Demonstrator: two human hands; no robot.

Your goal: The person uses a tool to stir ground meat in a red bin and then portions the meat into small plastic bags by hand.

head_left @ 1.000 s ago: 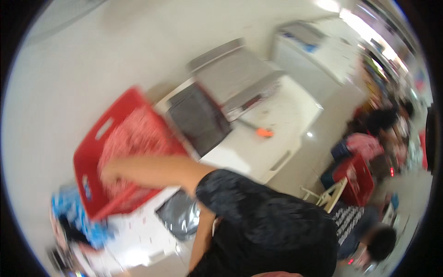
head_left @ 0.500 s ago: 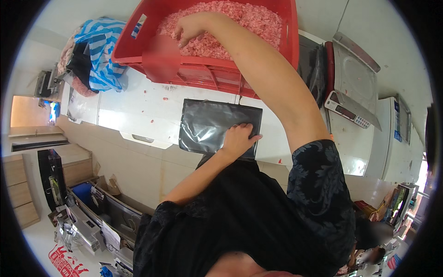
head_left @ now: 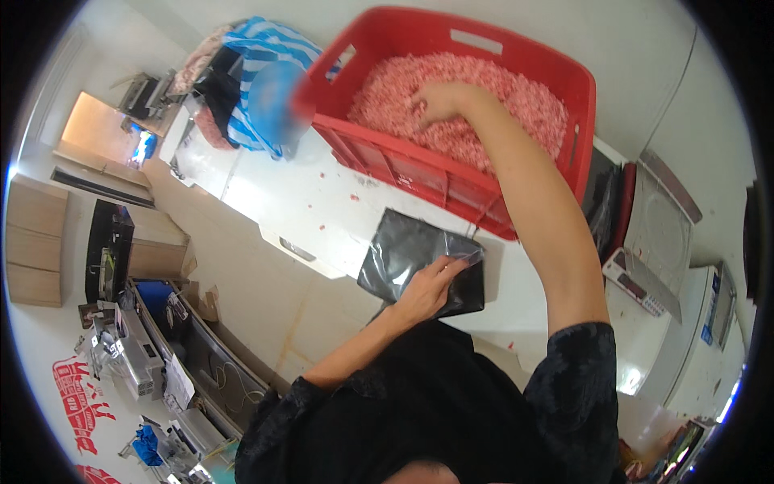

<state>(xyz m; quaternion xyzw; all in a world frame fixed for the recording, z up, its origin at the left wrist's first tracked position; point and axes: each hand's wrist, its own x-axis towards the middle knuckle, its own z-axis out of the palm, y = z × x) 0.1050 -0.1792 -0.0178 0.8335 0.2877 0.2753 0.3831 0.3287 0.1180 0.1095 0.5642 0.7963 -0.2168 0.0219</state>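
Inside a red plastic crate [head_left: 419, 157], a heap of pink minced meat [head_left: 516, 101] fills much of the floor. My right hand [head_left: 443, 102] reaches over the near wall to the left part of the meat, fingers bent and apart at its surface; I see nothing held in them. Closer to my body, a flat black plastic bag [head_left: 401, 252] with a shiny face lies by the white table's front edge. My left hand [head_left: 426, 292] grips the bag's right part, thumb and fingers pinching near its upper right corner.
A blue-and-white striped bag [head_left: 266, 48] stands left of the crate on the white table [head_left: 266, 194], where meat crumbs are scattered. At the right is a weighing scale [head_left: 653, 234] with a keypad. Dark plastic [head_left: 601, 202] lies between crate and scale.
The view has turned and shifted, so crate and table appear lower and further right. My left hand has closed on the bag, whose right side now looks creased. My right hand stays over the meat.
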